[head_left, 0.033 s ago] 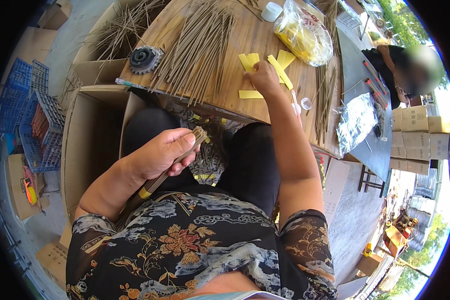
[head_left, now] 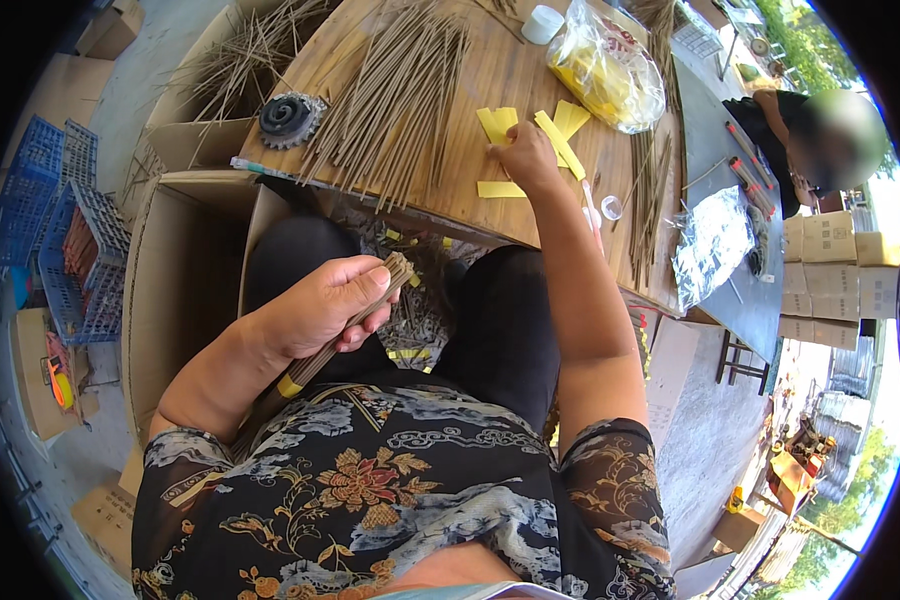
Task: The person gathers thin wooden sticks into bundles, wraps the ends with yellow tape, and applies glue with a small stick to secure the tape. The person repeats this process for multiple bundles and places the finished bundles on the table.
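Observation:
My left hand (head_left: 342, 300) is closed round a bundle of thin brown sticks (head_left: 315, 362), held aslant over my lap. A yellow paper band (head_left: 289, 385) circles the bundle lower down, and its upper ends stick out past my thumb. On the wooden table, my right hand (head_left: 530, 160) reaches in among yellow paper strips (head_left: 567, 150) with its fingers bent inward. Those fingers touch the strips, but whatever lies between them is hidden. One more yellow strip (head_left: 500, 189) lies just below this hand. Many loose brown sticks (head_left: 390, 100) are spread on the table to the left.
A dark round coiled object (head_left: 290, 120) sits at the table's left edge. Farther back are a clear bag of yellow strips (head_left: 610, 75) and a white cup (head_left: 542, 24). An open cardboard box (head_left: 185, 290) stands left of my legs. At the far right, a person (head_left: 770, 130) works.

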Demonstrator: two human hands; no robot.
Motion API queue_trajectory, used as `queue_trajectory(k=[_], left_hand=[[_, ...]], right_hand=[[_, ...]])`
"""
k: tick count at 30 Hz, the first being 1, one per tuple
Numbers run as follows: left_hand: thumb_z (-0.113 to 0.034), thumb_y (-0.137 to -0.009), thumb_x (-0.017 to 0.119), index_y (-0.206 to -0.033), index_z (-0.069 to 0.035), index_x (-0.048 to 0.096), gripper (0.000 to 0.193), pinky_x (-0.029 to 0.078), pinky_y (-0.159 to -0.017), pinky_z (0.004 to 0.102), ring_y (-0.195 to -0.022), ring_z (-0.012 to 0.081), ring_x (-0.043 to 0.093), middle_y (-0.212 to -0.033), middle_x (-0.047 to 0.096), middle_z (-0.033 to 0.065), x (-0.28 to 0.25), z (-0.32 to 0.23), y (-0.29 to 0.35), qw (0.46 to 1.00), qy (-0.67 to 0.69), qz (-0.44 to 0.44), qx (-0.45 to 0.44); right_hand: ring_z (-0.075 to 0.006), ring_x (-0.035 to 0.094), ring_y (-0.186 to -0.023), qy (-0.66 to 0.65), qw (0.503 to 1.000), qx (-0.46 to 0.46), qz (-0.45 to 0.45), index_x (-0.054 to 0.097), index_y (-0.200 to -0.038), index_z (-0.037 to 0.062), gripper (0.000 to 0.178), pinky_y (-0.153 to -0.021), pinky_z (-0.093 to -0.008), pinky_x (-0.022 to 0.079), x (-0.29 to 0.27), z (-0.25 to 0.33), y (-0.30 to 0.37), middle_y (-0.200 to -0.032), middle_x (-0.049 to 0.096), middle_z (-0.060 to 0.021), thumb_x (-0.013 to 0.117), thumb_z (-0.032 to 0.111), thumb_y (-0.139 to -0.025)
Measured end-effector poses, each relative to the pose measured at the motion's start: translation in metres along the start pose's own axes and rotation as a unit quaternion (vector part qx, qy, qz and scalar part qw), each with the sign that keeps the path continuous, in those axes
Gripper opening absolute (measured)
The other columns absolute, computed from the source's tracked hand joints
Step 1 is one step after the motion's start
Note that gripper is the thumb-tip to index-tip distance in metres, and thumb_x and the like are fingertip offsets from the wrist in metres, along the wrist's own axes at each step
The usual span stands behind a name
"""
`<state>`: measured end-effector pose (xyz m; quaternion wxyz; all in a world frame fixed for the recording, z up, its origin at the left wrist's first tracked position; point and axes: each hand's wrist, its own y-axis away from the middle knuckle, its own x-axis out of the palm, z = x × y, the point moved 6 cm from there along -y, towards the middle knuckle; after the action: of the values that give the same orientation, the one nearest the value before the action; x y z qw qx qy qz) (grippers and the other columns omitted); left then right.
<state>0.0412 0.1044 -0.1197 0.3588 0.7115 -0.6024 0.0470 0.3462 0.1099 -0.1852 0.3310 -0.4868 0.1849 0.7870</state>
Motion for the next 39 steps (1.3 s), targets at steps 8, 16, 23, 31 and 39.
queue_trajectory(k=[8,16,23,31,39], left_hand=[[-0.035,-0.092,0.042,-0.09,-0.005,0.047,0.03,0.034,-0.041,0.0161,-0.046,0.0035,0.036,-0.063,0.045,0.0008,0.002,-0.004,0.001,1.0,-0.011,0.001,0.007],[-0.035,-0.092,0.041,-0.091,-0.005,0.046,0.03,0.033,-0.041,0.0157,-0.046,0.0034,0.036,-0.064,0.045,0.0008,0.004,-0.007,0.012,1.0,-0.012,-0.008,0.024],[-0.034,-0.093,0.04,-0.091,-0.005,0.046,0.03,0.032,-0.04,0.0155,-0.046,0.003,0.036,-0.064,0.045,0.0007,0.02,-0.008,0.023,0.999,-0.038,-0.004,0.039],[-0.035,-0.093,0.04,-0.093,-0.004,0.046,0.032,0.032,-0.04,0.015,-0.045,0.0029,0.037,-0.065,0.044,0.0012,0.035,-0.007,0.036,0.995,-0.071,-0.033,0.056],[-0.036,-0.092,0.041,-0.093,-0.004,0.047,0.033,0.032,-0.041,0.0146,-0.046,0.0023,0.037,-0.065,0.045,0.0,0.049,-0.007,0.047,0.986,-0.134,-0.045,0.085]], right_hand=[[-0.0286,0.058,-0.082,-0.028,0.999,-0.015,0.012,0.06,-0.081,0.0064,0.022,-0.072,-0.0363,0.046,-0.01,0.01,0.003,-0.093,0.059,-0.0139,0.066,0.024,-0.068],[-0.0117,0.056,-0.064,-0.552,0.824,0.013,0.126,0.056,-0.088,-0.0046,0.017,-0.054,-0.0241,0.045,-0.055,0.057,0.079,-0.072,0.058,-0.0056,0.062,0.008,-0.078],[-0.0067,0.053,-0.059,-0.582,0.797,-0.013,0.16,0.059,-0.086,-0.0002,0.012,-0.056,-0.0198,0.045,-0.066,0.08,0.17,-0.071,0.058,-0.0014,0.061,0.011,-0.083],[-0.0081,0.056,-0.079,-0.564,0.797,-0.093,0.194,0.055,-0.099,-0.0016,0.014,-0.073,-0.0205,0.046,-0.084,0.114,0.229,-0.085,0.058,-0.0031,0.05,-0.001,-0.086],[-0.0049,0.048,-0.065,-0.561,0.804,-0.089,0.177,0.052,-0.095,0.0021,0.009,-0.059,-0.0185,0.041,-0.09,0.113,0.257,-0.078,0.056,-0.0024,0.053,0.006,-0.087]])
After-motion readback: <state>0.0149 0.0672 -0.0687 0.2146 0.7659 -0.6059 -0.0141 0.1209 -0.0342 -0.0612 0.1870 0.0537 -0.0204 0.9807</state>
